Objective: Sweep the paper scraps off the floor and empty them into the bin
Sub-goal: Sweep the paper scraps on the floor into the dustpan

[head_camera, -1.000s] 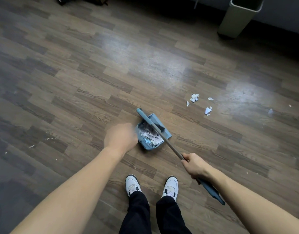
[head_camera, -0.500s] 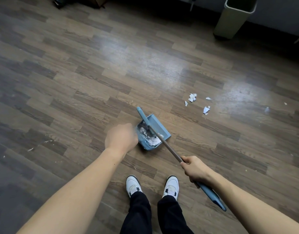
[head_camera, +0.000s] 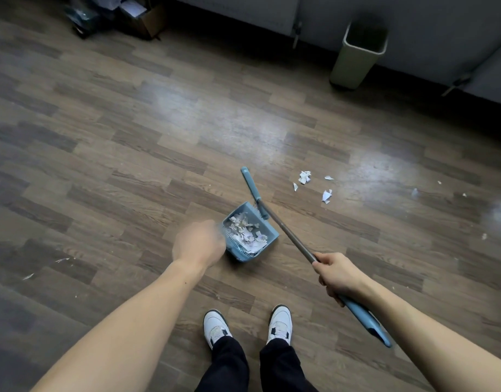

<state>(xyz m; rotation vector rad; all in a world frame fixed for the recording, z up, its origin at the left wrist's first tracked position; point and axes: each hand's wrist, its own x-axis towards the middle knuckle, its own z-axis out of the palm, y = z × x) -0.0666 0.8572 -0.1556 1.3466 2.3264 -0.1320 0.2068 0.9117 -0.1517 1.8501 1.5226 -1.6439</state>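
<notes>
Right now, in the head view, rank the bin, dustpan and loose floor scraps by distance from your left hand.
1. The dustpan, right beside the left hand.
2. The loose floor scraps, ahead and to the right.
3. The bin, farthest, ahead and right.

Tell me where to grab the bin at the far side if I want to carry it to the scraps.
Take the bin by its near rim, reaching down from the room side. It stands upright, open-topped, with a lip to hook onto. The grey surface close behind blocks the far side.
</notes>
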